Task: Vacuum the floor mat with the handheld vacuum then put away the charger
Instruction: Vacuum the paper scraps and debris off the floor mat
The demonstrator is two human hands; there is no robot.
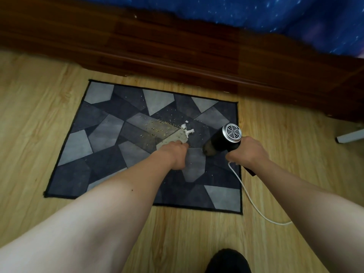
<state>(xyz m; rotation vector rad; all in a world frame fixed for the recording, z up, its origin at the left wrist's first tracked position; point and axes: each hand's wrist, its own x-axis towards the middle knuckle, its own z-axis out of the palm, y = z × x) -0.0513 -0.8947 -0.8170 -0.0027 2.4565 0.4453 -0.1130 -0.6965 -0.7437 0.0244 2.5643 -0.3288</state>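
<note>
— Where's the handheld vacuum (220,138)?
— Nozzle down over the floor mat (98,154). Right hand (248,152) fingers are clamped round its handle, white cable (256,207) trailing.
— Left hand (175,154)?
— On the mat near the crumbs (161,125); fingers hidden, can't tell.

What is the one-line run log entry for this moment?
left hand: over floor mat, fingers hidden | right hand: grips handheld vacuum, nozzle toward mat | crumbs, white scraps: on mat | white cable: trailing on floor

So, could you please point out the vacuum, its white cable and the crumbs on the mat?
vacuum (233,131): head view, rear grille.
white cable (258,209): head view, mid-length on floor.
crumbs (161,125): head view, densest patch.
</note>
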